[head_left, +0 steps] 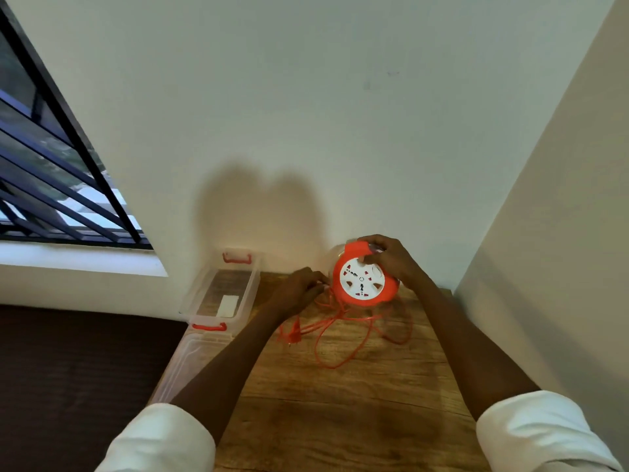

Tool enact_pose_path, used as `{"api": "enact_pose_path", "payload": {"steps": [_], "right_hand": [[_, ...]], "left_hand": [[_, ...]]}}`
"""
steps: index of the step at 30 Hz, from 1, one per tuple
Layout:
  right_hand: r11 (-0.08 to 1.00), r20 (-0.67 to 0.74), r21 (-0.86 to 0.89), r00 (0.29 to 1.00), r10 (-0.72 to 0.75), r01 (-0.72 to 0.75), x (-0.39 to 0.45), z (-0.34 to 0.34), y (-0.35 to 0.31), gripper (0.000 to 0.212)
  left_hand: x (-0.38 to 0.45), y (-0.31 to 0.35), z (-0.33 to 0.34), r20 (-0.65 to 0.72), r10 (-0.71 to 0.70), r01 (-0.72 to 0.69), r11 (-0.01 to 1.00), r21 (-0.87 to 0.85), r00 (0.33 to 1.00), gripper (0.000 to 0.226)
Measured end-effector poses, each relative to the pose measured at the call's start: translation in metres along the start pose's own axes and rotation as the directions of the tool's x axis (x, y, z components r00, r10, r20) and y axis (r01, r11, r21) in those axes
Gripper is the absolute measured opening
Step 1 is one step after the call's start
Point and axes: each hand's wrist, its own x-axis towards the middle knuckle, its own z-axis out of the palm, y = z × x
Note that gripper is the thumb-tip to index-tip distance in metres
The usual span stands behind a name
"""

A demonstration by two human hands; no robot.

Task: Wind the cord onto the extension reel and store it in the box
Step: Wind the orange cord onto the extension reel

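Winding stage. Extension reel (pixel 363 280), orange, upright on wooden table (pixel 340 403): gripped at top by right hand (pixel 388 258) to steady it. Left hand (pixel 299 287), just left of reel, pinching cord (pixel 340 335) for feeding. Loose loops before reel. Box (pixel 224 291), open, left of reel, ready for storage.

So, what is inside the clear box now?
Inside the clear box only a small white card lies on the bottom. The reel and cord are outside, on the table. Nothing is hidden there.
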Motion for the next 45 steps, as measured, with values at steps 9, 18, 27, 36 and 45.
{"api": "enact_pose_path", "payload": {"steps": [9, 18, 27, 36, 45], "right_hand": [[0.983, 0.209, -0.153, 0.976, -0.064, 0.098, 0.003, 0.021, -0.015, 0.042], [0.975, 0.298, -0.204, 0.954, -0.027, 0.091, -0.001, 0.029, -0.016, 0.048], [0.98, 0.342, -0.178, 0.939, -0.025, 0.091, 0.001, 0.038, -0.017, 0.048], [0.997, 0.239, 0.071, 0.971, -0.031, 0.015, -0.006, 0.055, -0.014, 0.079], [0.989, 0.317, 0.07, 0.937, -0.145, 0.129, -0.006, 0.06, -0.006, 0.042]], "left_hand": [[0.008, 0.004, -0.019, -0.173, -0.054, 0.085, 0.98, 0.177, 0.983, 0.021], [0.0, -0.005, -0.019, -0.205, -0.019, 0.096, 0.923, 0.373, 0.979, 0.042], [0.002, -0.009, -0.029, -0.122, 0.072, -0.052, 0.987, 0.154, 0.99, 0.035], [0.015, 0.001, -0.023, -0.042, 0.017, -0.021, 0.995, -0.096, 0.999, 0.049], [0.022, -0.004, -0.023, 0.139, -0.312, 0.334, 0.925, -0.182, 0.94, 0.055]]}}
